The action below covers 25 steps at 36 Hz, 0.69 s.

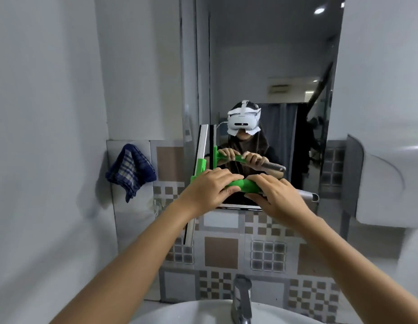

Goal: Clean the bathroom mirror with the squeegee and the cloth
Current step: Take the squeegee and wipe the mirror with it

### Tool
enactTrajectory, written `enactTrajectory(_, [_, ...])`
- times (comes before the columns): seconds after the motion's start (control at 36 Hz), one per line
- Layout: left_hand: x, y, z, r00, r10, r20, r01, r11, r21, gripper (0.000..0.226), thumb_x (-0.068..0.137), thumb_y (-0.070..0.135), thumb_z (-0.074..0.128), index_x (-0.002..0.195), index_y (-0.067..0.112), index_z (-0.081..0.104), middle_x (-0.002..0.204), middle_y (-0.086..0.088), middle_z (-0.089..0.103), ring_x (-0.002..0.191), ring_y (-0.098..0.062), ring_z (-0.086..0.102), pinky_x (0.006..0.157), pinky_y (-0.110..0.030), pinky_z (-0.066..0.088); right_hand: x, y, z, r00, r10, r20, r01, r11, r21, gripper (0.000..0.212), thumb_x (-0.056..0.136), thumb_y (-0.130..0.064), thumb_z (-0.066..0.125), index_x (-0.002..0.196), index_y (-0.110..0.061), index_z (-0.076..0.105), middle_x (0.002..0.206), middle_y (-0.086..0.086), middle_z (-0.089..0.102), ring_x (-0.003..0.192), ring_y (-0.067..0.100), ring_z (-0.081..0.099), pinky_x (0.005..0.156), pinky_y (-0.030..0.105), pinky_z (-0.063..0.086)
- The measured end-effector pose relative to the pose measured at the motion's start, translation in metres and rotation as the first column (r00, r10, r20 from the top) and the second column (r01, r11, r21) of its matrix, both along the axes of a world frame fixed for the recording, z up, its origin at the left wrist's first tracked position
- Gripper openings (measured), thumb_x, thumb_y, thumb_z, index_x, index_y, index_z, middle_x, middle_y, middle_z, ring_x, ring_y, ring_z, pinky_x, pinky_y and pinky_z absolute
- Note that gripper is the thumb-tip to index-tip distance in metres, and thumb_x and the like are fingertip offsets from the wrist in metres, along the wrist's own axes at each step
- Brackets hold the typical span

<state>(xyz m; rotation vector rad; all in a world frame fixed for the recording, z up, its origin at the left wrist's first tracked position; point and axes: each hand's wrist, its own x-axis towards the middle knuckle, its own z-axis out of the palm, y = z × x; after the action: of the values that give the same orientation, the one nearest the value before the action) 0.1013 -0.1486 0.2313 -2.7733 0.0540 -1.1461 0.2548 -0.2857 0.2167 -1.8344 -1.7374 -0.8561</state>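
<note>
Now the green plastic squeegee (240, 184) is gripped by both the left hand (209, 187) and right hand (276, 195), blade upright against the wall mirror's (268, 66) lower-left edge; the blue checked cloth (130, 171) is hung on the left wall.

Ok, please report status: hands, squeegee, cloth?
Both hands, left and right, shut on squeegee. Blade upright at mirror left edge. Cloth hanging on wall, untouched. Nothing blocking.

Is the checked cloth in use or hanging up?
Hanging up: the cloth droops against the wall left of the mirror, untouched by either hand.
</note>
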Motion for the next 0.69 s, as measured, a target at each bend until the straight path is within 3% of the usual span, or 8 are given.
enactTrajectory(0.11, [0.003,0.031,0.047,0.984,0.100,0.147,-0.097,0.995,-0.029,0.048,0.093,0.041,0.041,0.134,0.015,0.045,0.125,-0.004,0.052,0.118,-0.016,0.045,0.101,-0.038,0.041,0.009,0.021,0.060,0.995,-0.056,0.079,0.050,0.996,0.071,0.044,0.090,-0.040,0.050,0.132,-0.027,0.045,0.115,0.000,0.062,0.110,0.025,0.056,0.080,0.041,0.043])
enactTrajectory(0.22, [0.007,0.069,0.086,0.951,0.173,0.255,-0.135,0.978,-0.159,0.061,0.093,0.049,0.033,0.145,0.021,0.021,0.151,-0.003,0.023,0.141,-0.016,0.016,0.113,-0.039,0.021,0.022,0.032,0.116,0.985,-0.125,0.121,0.107,0.984,0.141,0.048,0.091,-0.035,0.050,0.138,-0.028,0.039,0.116,0.004,0.059,0.112,0.029,0.054,0.080,0.041,0.040])
enactTrajectory(0.31, [0.011,0.096,0.104,0.929,0.188,0.318,-0.064,0.929,-0.364,0.058,0.097,0.043,0.032,0.147,0.025,0.009,0.157,0.002,0.008,0.143,-0.009,0.001,0.115,-0.031,0.007,0.029,0.039,0.161,0.975,-0.174,0.136,0.145,0.968,0.203,0.046,0.092,-0.035,0.049,0.137,-0.030,0.039,0.111,0.003,0.058,0.109,0.027,0.053,0.079,0.040,0.035])
enactTrajectory(0.36, [0.016,0.109,0.104,0.916,0.197,0.350,-0.036,0.908,-0.417,0.053,0.099,0.038,0.027,0.147,0.023,0.009,0.157,0.004,0.006,0.142,-0.003,-0.002,0.117,-0.027,0.004,0.033,0.044,0.188,0.967,-0.205,0.151,0.165,0.955,0.245,0.046,0.091,-0.034,0.050,0.135,-0.030,0.040,0.110,0.006,0.058,0.110,0.029,0.052,0.081,0.041,0.035])
enactTrajectory(0.47, [0.037,0.124,0.079,0.886,0.184,0.425,0.032,0.891,-0.452,0.048,0.102,0.027,0.027,0.145,0.010,0.020,0.154,0.000,0.014,0.133,0.016,0.005,0.114,-0.019,0.018,0.039,0.055,0.232,0.941,-0.270,0.205,0.204,0.933,0.296,0.047,0.089,-0.039,0.047,0.135,-0.030,0.040,0.113,0.007,0.058,0.112,0.029,0.051,0.085,0.042,0.032])
enactTrajectory(0.56, [0.058,0.135,0.061,0.856,0.235,0.460,-0.052,0.925,-0.376,0.060,0.099,0.045,0.020,0.146,0.009,0.015,0.157,-0.005,0.008,0.143,-0.007,0.002,0.117,-0.038,0.017,0.041,0.069,0.257,0.934,-0.274,0.228,0.195,0.929,0.315,0.044,0.091,-0.039,0.045,0.135,-0.031,0.040,0.111,0.007,0.057,0.112,0.028,0.050,0.087,0.042,0.032])
enactTrajectory(0.64, [0.069,0.131,0.056,0.841,0.291,0.457,-0.133,0.928,-0.347,0.069,0.095,0.054,0.020,0.146,0.015,-0.004,0.156,-0.004,-0.010,0.144,-0.012,-0.010,0.118,-0.032,0.000,0.037,0.088,0.273,0.941,-0.250,0.228,0.168,0.930,0.328,0.042,0.093,-0.036,0.045,0.134,-0.032,0.040,0.112,0.007,0.057,0.113,0.028,0.048,0.089,0.043,0.032])
enactTrajectory(0.69, [0.072,0.127,0.055,0.824,0.328,0.462,-0.181,0.925,-0.334,0.074,0.093,0.053,0.028,0.146,0.014,-0.006,0.156,-0.005,-0.011,0.143,-0.012,-0.012,0.116,-0.025,-0.008,0.033,0.101,0.278,0.948,-0.228,0.222,0.148,0.933,0.328,0.042,0.092,-0.035,0.046,0.134,-0.032,0.040,0.112,0.007,0.057,0.114,0.029,0.048,0.089,0.043,0.032])
